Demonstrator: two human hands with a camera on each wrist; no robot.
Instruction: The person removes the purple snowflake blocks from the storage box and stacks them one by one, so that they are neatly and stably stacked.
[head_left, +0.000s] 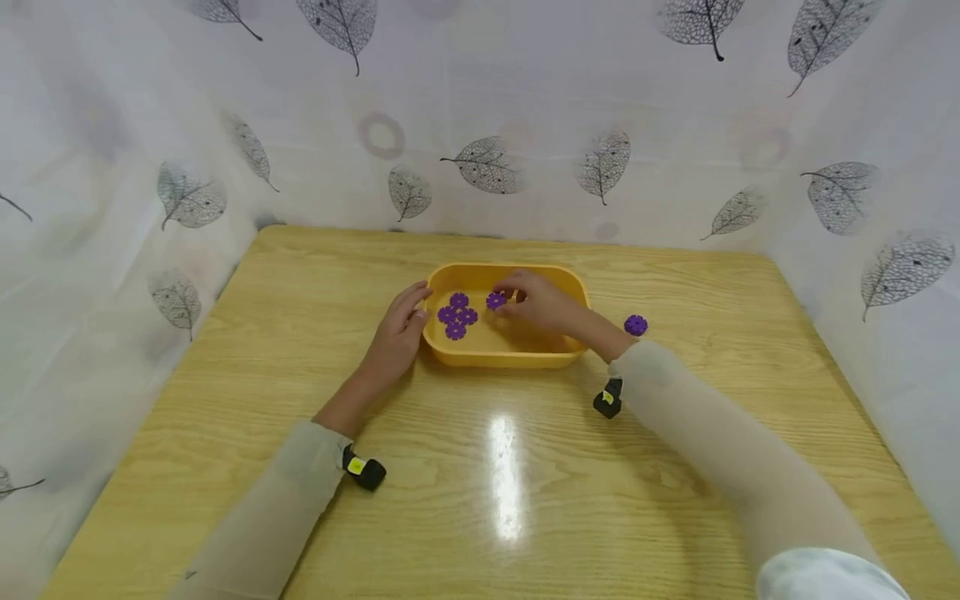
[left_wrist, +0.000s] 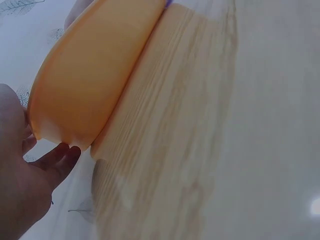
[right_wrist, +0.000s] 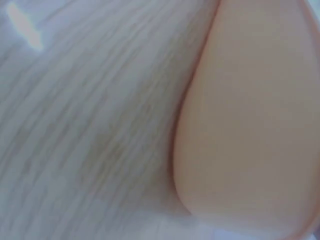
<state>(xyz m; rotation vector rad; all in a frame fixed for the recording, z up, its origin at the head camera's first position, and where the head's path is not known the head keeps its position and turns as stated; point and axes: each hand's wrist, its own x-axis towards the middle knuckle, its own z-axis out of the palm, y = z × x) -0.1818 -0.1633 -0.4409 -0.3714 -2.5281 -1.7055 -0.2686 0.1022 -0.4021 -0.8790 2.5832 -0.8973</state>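
A yellow oblong basin stands on the wooden table. Inside its left part lies a cluster of several purple flower-shaped pieces. My right hand reaches into the basin over the right rim and pinches another purple flower-shaped piece between thumb and fingers. At the basin's left end, my left hand rests its fingertips against the outside and rim. The left wrist view shows the fingers of the left hand touching that end of the basin. In the right wrist view only the basin's side shows; the right hand is hidden.
To the right of the basin, a purple flower-shaped piece or small stack of them lies on the table. A white curtain with leaf prints encloses the table at the back and sides.
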